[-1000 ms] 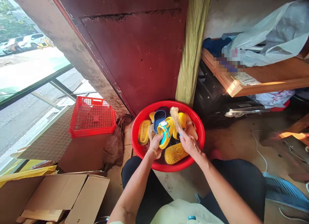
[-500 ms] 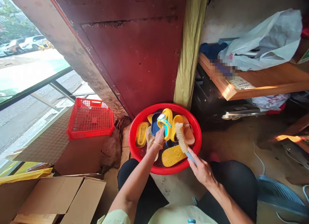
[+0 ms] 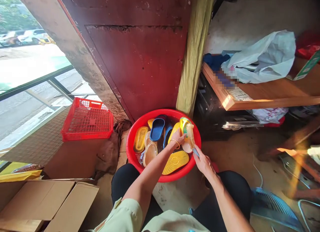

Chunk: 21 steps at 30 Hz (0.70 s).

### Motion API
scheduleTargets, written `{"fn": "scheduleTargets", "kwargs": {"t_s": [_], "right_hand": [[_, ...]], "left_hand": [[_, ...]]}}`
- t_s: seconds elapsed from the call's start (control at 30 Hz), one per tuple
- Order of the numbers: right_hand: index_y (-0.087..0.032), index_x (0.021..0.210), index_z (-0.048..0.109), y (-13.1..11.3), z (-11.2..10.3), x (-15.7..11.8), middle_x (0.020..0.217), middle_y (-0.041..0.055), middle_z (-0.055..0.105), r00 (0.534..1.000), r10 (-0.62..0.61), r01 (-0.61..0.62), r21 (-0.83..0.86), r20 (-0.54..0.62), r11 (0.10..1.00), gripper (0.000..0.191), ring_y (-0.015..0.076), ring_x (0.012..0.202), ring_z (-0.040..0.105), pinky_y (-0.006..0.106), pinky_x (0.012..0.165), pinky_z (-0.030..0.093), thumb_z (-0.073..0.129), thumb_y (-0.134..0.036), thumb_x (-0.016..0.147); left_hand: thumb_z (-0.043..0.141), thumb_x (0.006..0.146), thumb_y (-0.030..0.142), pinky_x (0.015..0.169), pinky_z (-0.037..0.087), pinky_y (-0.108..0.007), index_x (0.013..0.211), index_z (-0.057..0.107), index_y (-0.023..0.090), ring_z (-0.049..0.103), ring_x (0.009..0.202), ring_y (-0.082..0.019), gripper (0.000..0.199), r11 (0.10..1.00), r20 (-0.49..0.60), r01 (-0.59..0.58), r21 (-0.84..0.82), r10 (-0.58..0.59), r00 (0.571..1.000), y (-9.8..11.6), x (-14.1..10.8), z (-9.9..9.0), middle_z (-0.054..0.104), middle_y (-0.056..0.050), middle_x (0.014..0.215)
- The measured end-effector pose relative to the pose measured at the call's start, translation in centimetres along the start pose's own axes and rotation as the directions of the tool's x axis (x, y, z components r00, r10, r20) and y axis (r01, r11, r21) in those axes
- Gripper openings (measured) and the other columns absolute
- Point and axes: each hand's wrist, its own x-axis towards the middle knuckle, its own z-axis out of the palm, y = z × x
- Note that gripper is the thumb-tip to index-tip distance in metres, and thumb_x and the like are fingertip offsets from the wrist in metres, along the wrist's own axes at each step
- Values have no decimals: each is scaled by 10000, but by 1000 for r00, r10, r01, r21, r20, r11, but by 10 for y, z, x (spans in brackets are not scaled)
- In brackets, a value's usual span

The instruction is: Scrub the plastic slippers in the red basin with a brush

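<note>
My left hand [image 3: 178, 137] is closed around a yellow slipper [image 3: 184, 122] with a green patch, at the right side of a red basin [image 3: 130, 147]. In my right hand [image 3: 203, 162] is a scrub brush [image 3: 190, 134] with pale bristles and a blue-grey handle; its bristles lie against or just before the slipper. Around them in the basin are a dark blue slipper [image 3: 157, 129], a clear beige sandal [image 3: 150, 153], a yellow slipper sole [image 3: 176, 162] and another yellow slipper [image 3: 141, 139]. My left fingertips are partly hidden.
A red plastic crate [image 3: 87, 122] stands left of the basin, above opened cardboard boxes [image 3: 37, 198]. Behind is a dark red door [image 3: 140, 68] beside a yellowish curtain [image 3: 192, 58]. A wooden shelf [image 3: 270, 91] with a white bag [image 3: 265, 58] juts out at right. A fan [image 3: 277, 205] lies lower right.
My left hand has moved right with the yellow slipper, from the basin's middle toward its right side. The brush is now more upright and close to that slipper. The view has shifted slightly.
</note>
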Motion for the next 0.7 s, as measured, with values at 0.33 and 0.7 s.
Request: {"fn": "scheduleTargets", "kwargs": {"t_s": [0.33, 0.7], "right_hand": [[-234, 1563, 421, -33, 27, -17, 1176, 118, 761, 982, -181, 183, 32, -63, 983, 578, 245, 974, 756, 298, 805, 602, 429, -299, 989], [-282, 1530, 464, -44, 45, -12, 1030, 67, 797, 974, -163, 181, -111, 156, 977, 586, 217, 870, 768, 297, 745, 610, 461, -211, 948]], "left_hand": [[705, 770, 607, 1170, 250, -584, 1537, 278, 109, 238, 1511, -428, 1009, 868, -157, 287, 406, -243, 957, -123, -15, -101, 254, -288, 1624], [788, 702, 400, 1028, 440, -469, 1292, 490, 140, 574, 1242, -369, 710, 992, -319, 125, -12, -122, 940, -109, -25, -115, 606, -200, 1293]]}}
